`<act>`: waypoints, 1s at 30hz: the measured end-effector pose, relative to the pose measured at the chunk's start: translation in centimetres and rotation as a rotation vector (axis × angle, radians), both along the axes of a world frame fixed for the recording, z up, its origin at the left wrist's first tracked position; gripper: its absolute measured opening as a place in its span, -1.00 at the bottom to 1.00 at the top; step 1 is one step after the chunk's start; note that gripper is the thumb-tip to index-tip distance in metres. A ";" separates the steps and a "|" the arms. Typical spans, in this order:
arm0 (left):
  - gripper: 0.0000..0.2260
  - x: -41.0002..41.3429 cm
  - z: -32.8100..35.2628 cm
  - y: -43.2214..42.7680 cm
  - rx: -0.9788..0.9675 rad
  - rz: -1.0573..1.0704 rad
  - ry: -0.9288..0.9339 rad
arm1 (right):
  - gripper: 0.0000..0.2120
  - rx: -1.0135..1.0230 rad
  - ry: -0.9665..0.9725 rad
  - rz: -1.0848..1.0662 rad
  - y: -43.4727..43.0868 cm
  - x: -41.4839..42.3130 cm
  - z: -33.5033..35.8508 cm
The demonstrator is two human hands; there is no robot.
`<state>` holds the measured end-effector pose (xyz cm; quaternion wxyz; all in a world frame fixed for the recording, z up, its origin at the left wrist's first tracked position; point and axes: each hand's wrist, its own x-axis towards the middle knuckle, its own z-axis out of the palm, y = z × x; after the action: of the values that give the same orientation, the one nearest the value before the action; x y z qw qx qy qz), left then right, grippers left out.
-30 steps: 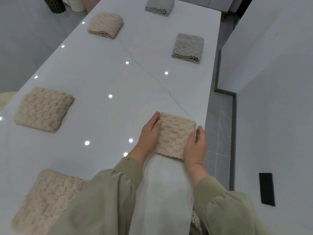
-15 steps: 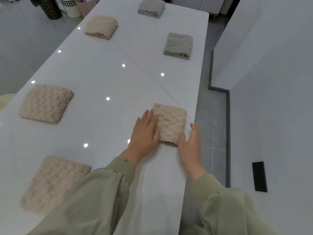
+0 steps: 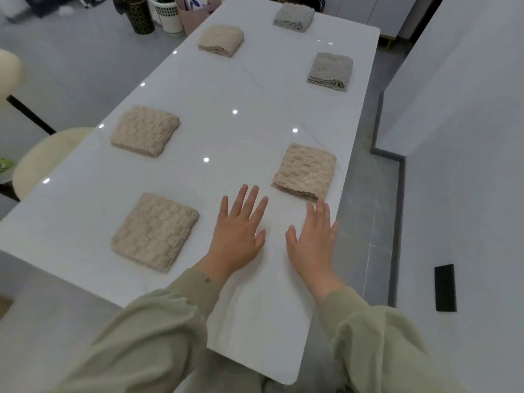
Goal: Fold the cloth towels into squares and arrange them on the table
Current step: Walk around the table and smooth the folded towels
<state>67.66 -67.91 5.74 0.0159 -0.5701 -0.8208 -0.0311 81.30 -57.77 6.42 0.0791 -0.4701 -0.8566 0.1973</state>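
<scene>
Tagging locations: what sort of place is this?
Probably a home dining area: long white table, cream seat beside it, baskets on the floor at its far end.

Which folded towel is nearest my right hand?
The beige towel by the right edge of the table, just past the fingertips of the right hand. The other three beige towels lie along the left side, the two grey ones farther away.
</scene>
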 end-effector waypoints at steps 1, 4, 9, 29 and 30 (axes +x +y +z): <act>-0.44 0.2 0.1 -1.2 -0.006 -0.002 0.004 | -0.40 -0.009 -0.016 0.010 -1.1 0.1 0.1; -0.45 0.4 0.4 -4.3 -0.017 -0.025 0.011 | -0.40 -0.030 -0.035 0.044 -4.4 0.3 0.4; -0.45 -3.0 -0.4 -8.4 0.032 0.042 -0.053 | -0.40 -0.034 -0.063 0.066 -7.7 -1.8 0.2; -0.50 -20.4 -2.7 -16.2 0.223 0.243 -1.093 | -0.52 -0.646 0.600 -0.502 -17.7 -17.9 -0.6; -0.50 -20.2 -2.7 -16.2 0.239 0.260 -1.128 | -0.53 -0.682 0.638 -0.542 -18.0 -18.5 -0.6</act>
<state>47.42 -84.07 2.99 -0.3554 -0.3543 -0.7565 -0.4193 62.76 -75.76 5.86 0.2267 -0.5901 -0.5253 0.5696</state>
